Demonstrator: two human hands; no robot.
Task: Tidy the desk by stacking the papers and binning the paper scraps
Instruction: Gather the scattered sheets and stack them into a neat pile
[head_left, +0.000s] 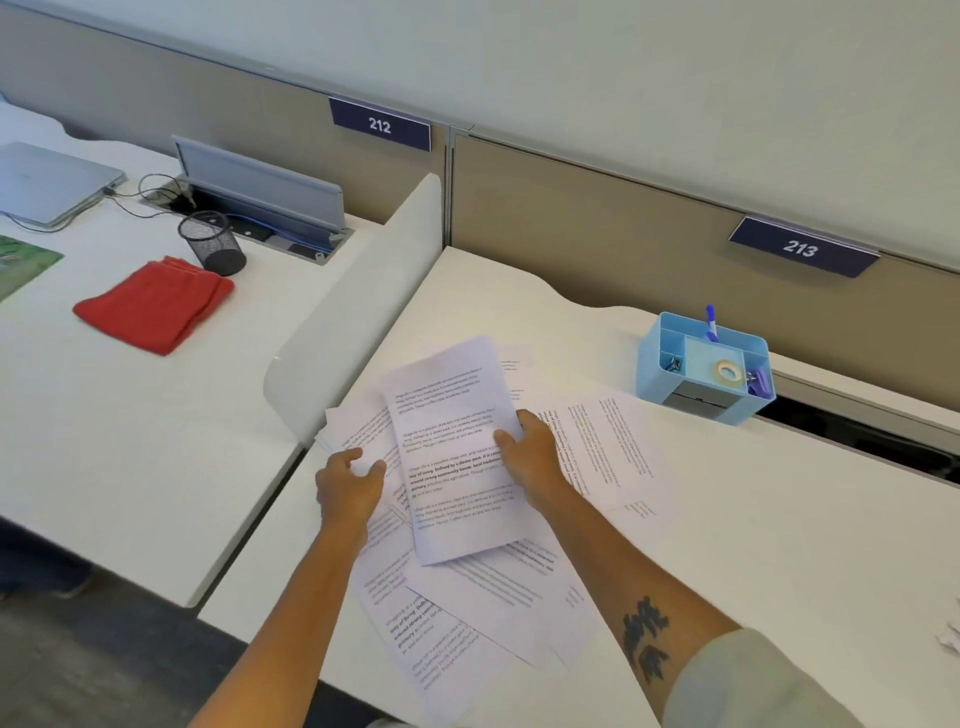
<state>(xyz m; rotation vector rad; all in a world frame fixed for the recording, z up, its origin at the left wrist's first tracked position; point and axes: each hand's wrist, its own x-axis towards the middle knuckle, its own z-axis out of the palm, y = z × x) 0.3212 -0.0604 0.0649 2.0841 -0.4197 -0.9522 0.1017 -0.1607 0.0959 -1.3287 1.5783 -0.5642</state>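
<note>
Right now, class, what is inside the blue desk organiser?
The blue desk organiser holds a pen, tape roll, binder clips and something purple. Its walls hide the compartment bottoms.

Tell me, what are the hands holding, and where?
The right hand grips a printed sheet by its right edge; the left hand grips other sheets.
</note>
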